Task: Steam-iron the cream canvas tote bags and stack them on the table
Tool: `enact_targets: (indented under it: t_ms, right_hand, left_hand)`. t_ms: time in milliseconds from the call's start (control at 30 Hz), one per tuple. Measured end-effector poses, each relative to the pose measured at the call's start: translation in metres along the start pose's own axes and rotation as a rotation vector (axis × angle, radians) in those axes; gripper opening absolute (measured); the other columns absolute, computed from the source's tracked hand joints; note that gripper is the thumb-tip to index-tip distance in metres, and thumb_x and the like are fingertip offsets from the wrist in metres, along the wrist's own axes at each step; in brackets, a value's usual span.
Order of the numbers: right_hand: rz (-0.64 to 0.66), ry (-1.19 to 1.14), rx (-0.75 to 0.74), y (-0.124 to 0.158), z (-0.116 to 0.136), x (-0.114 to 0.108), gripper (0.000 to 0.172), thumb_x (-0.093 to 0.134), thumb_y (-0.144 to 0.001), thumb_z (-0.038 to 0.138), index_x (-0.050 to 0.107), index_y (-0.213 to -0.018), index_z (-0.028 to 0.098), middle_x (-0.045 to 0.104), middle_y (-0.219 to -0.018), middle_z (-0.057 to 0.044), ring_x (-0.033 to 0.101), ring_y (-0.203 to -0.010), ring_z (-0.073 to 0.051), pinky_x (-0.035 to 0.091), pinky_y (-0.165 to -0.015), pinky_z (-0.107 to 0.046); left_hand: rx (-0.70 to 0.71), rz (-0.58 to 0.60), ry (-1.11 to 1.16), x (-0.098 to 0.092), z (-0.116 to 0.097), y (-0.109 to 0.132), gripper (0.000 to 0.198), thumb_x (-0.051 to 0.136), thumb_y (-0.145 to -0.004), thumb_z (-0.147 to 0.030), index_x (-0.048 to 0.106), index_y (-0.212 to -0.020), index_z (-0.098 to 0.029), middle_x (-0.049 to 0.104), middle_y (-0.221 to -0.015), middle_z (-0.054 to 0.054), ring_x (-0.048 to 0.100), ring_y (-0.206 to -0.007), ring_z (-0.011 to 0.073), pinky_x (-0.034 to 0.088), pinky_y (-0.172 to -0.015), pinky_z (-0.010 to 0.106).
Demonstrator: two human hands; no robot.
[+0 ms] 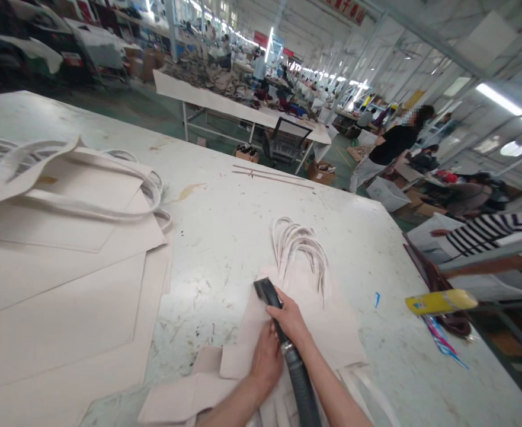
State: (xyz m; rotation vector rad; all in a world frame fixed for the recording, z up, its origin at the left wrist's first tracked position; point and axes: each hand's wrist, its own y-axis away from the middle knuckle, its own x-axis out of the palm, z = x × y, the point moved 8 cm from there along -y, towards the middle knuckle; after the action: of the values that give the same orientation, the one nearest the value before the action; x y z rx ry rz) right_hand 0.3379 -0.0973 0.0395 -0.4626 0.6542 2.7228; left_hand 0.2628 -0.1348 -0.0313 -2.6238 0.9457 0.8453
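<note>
While the right hand (291, 320) wraps its fingers around the black hose nozzle (266, 292), the left hand (266, 357) lies flat, fingers together, on the tote bag (336, 332).

Head camera; looks forward-down, tilted, close over table (225, 237)

Long factory hall, white worktables (243, 110), green floor (122, 107), black office chair (287, 139), ceiling strip lights (500, 98), cardboard boxes (320, 173).
</note>
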Motion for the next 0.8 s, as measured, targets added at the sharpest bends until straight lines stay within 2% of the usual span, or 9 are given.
enact_targets:
  t_ms: [67,133,233,300,367,433,567,700,800]
  right_hand:
    - [-0.091,-0.102,0.065,0.012,-0.016,-0.021,0.064,0.054,-0.068,0.029,0.038,-0.129,0.022,0.050,-0.054,0.006,0.047,-0.040,-0.010,0.041,-0.040,-0.022]
    - [-0.215,-0.179,0.158,0.034,-0.045,-0.051,0.069,0.055,-0.069,0.035,0.031,-0.133,0.022,0.049,-0.052,0.007,0.048,-0.036,-0.012,0.040,-0.035,-0.023]
    - [-0.336,-0.239,0.263,0.066,-0.091,-0.084,0.074,0.057,-0.067,0.039,0.029,-0.133,0.022,0.049,-0.048,0.007,0.050,-0.034,-0.014,0.040,-0.032,-0.025]
    - [-0.345,-0.303,0.282,0.075,-0.111,-0.091,0.074,0.058,-0.067,0.040,0.029,-0.133,0.022,0.049,-0.048,0.007,0.051,-0.035,-0.015,0.042,-0.032,-0.026]
    - [-0.327,-0.359,0.263,0.074,-0.118,-0.092,0.074,0.059,-0.067,0.040,0.029,-0.132,0.023,0.050,-0.050,0.007,0.052,-0.036,-0.015,0.044,-0.034,-0.026]
    - [-0.347,-0.382,0.241,0.067,-0.119,-0.098,0.073,0.059,-0.066,0.041,0.032,-0.131,0.021,0.051,-0.051,0.006,0.053,-0.037,-0.015,0.044,-0.034,-0.026]
    - [-0.516,-0.413,0.219,0.066,-0.121,-0.129,0.072,0.060,-0.065,0.042,0.036,-0.129,0.018,0.052,-0.049,0.006,0.052,-0.036,-0.015,0.044,-0.035,-0.025]
    - [-0.534,-0.391,0.260,0.098,-0.142,-0.149,0.075,0.060,-0.066,0.044,0.033,-0.131,0.018,0.054,-0.045,0.005,0.053,-0.036,-0.016,0.045,-0.037,-0.026]
    - [-0.541,-0.363,0.305,0.133,-0.160,-0.155,0.077,0.061,-0.065,0.045,0.031,-0.132,0.019,0.058,-0.048,0.004,0.055,-0.039,-0.018,0.045,-0.038,-0.028]
  left_hand:
    - [-0.105,-0.187,0.023,-0.017,0.012,-0.019,0.048,0.027,-0.077,-0.008,0.035,-0.125,-0.013,0.039,-0.127,0.011,0.030,-0.122,0.0180,0.027,-0.102,0.038]
    - [-0.174,-0.239,-0.055,-0.029,0.016,-0.046,0.047,0.033,-0.076,-0.010,0.037,-0.122,-0.012,0.039,-0.127,0.011,0.029,-0.122,0.0197,0.026,-0.101,0.039]
    - [-0.228,-0.069,-0.257,-0.029,0.007,-0.091,0.038,0.043,-0.078,-0.027,0.047,-0.114,-0.014,0.046,-0.117,0.012,0.036,-0.114,0.0267,0.027,-0.096,0.044]
    - [-0.240,0.039,-0.342,-0.024,-0.001,-0.114,0.038,0.049,-0.075,-0.036,0.054,-0.104,-0.012,0.051,-0.109,0.015,0.040,-0.109,0.0308,0.027,-0.093,0.047]
    - [-0.244,0.099,-0.366,-0.019,-0.007,-0.129,0.034,0.052,-0.073,-0.034,0.057,-0.096,-0.009,0.053,-0.105,0.017,0.042,-0.107,0.0323,0.028,-0.092,0.047]
    - [-0.241,0.150,-0.357,-0.013,-0.008,-0.135,0.027,0.050,-0.072,-0.027,0.059,-0.091,-0.010,0.055,-0.102,0.017,0.047,-0.102,0.0301,0.033,-0.088,0.042]
    - [-0.202,0.240,-0.296,-0.009,-0.007,-0.131,0.021,0.047,-0.075,-0.025,0.060,-0.089,-0.016,0.060,-0.095,0.008,0.055,-0.090,0.0220,0.041,-0.073,0.029]
    - [-0.117,0.295,-0.212,-0.012,-0.018,-0.124,0.024,0.048,-0.074,-0.027,0.058,-0.094,-0.018,0.062,-0.090,0.004,0.056,-0.087,0.0188,0.041,-0.071,0.026]
    - [-0.059,0.341,-0.155,-0.014,-0.029,-0.115,0.035,0.057,-0.067,-0.028,0.056,-0.101,-0.016,0.062,-0.094,0.005,0.055,-0.088,0.0202,0.040,-0.075,0.027]
